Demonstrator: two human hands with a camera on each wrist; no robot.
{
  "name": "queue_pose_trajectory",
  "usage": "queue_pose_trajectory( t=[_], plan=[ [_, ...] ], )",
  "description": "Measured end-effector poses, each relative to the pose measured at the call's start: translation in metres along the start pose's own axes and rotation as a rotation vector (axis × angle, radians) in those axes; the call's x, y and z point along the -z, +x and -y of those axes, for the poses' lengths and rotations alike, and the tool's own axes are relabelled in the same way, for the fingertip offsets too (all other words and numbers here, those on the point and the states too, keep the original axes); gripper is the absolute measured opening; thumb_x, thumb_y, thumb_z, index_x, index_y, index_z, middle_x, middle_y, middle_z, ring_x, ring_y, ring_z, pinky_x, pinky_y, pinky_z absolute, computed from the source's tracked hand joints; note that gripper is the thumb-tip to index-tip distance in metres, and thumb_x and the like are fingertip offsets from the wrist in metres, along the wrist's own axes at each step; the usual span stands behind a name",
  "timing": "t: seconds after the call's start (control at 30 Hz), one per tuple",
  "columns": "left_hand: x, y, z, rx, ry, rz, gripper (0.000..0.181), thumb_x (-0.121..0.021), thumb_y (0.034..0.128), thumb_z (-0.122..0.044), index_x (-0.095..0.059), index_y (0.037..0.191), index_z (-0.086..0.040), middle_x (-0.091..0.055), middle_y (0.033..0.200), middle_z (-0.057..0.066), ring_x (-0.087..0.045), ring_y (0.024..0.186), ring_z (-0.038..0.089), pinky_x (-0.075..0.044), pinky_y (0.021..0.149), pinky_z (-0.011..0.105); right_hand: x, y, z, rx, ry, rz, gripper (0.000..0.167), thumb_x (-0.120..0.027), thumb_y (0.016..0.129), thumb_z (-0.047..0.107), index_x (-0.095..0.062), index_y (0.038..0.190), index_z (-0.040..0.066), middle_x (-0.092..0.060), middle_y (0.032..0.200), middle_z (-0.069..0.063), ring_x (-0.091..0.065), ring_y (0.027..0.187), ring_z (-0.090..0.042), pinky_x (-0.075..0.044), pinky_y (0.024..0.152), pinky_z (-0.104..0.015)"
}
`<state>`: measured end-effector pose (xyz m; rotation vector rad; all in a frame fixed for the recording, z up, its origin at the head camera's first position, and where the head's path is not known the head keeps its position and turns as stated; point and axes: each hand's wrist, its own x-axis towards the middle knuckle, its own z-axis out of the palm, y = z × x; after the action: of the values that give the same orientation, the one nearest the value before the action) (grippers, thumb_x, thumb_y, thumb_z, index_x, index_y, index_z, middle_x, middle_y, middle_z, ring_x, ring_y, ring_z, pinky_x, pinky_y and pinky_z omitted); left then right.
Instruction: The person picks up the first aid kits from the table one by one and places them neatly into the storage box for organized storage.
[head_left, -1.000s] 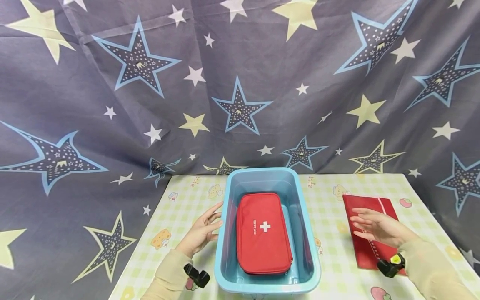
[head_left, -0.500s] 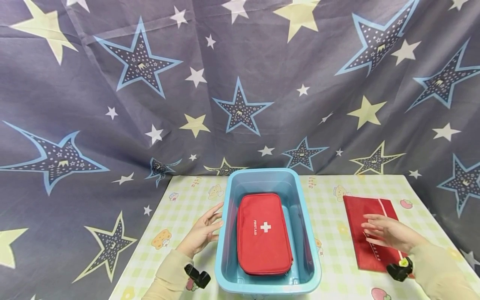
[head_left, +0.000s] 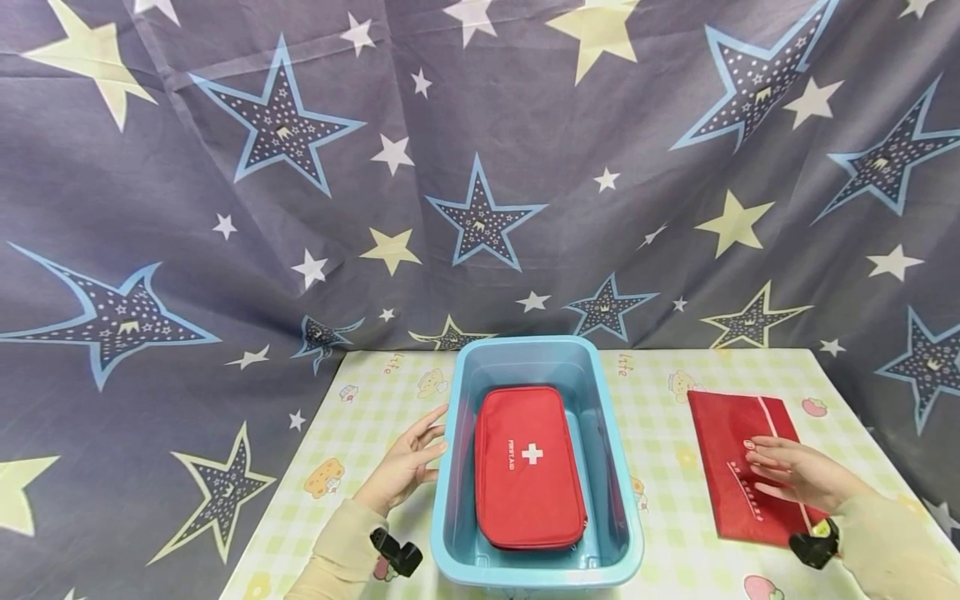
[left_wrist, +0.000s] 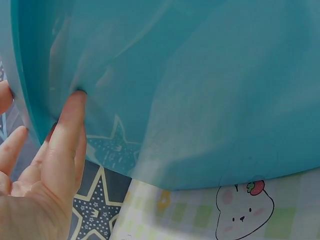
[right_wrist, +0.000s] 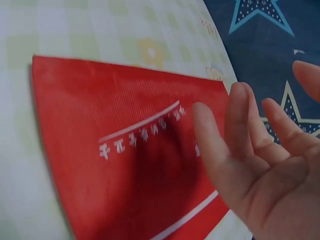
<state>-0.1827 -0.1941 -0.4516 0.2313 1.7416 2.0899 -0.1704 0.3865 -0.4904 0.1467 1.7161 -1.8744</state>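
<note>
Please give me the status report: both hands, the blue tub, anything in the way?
Left hand touching blue tub. Right hand open above red folder. First-aid bag inside tub. No obstruction seen.

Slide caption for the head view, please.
First-aid pouch in a blue bin, left hand at its side, right hand above a flat red item.

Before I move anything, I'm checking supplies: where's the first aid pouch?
In the head view, the red first aid pouch lies in the light-blue bin, lower centre, to the right of the left hand.
</note>
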Motion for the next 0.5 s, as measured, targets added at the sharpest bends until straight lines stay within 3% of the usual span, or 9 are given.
queue_pose_trajectory(
  t=[0.17,0.27,0.4,0.5],
  plan=[
    [-0.001,-0.001,-0.001,0.005,0.005,-0.003,0.068,-0.053,0.0956,-0.008,-0.016,0.152,-0.010,-0.043,0.133,0.012,-0.061,0.100,0.013,-0.058,0.074,0.033,0.007,-0.003,-0.002,-0.018,0.016,-0.077,0.035,-0.049,0.099,0.024,-0.040,0.125,0.003,-0.062,0.095,0.015,-0.062,0.090,-0.005,-0.056,0.085,-0.035],
    [0.000,0.000,0.000,0.005,0.004,-0.005,0.067,-0.052,0.0957,-0.007,-0.016,0.152,-0.010,-0.043,0.133,0.012,-0.061,0.099,0.012,-0.058,0.073,0.032,0.011,-0.005,-0.004,-0.032,0.007,-0.114,0.051,-0.050,0.098,0.023,-0.028,0.131,-0.009,-0.062,0.093,0.012,-0.063,0.087,-0.006,-0.056,0.084,-0.035],
    [0.001,0.000,0.001,0.004,-0.001,-0.008,0.066,-0.051,0.0959,-0.005,-0.016,0.152,-0.009,-0.046,0.130,0.008,-0.062,0.097,0.011,-0.058,0.071,0.030,0.015,-0.007,-0.007,-0.048,-0.071,-0.167,0.077,-0.052,0.097,0.024,0.000,0.137,-0.017,-0.060,0.091,0.013,-0.063,0.084,-0.005,-0.057,0.081,-0.032],
    [0.001,0.000,0.001,0.004,-0.006,-0.010,0.066,-0.051,0.0960,-0.005,-0.016,0.152,-0.009,-0.047,0.128,0.005,-0.062,0.097,0.011,-0.058,0.071,0.030,0.017,-0.007,-0.010,-0.058,-0.155,-0.233,0.082,-0.054,0.096,0.026,0.003,0.136,-0.017,-0.059,0.089,0.012,-0.063,0.081,-0.005,-0.058,0.080,-0.033]
  ],
)
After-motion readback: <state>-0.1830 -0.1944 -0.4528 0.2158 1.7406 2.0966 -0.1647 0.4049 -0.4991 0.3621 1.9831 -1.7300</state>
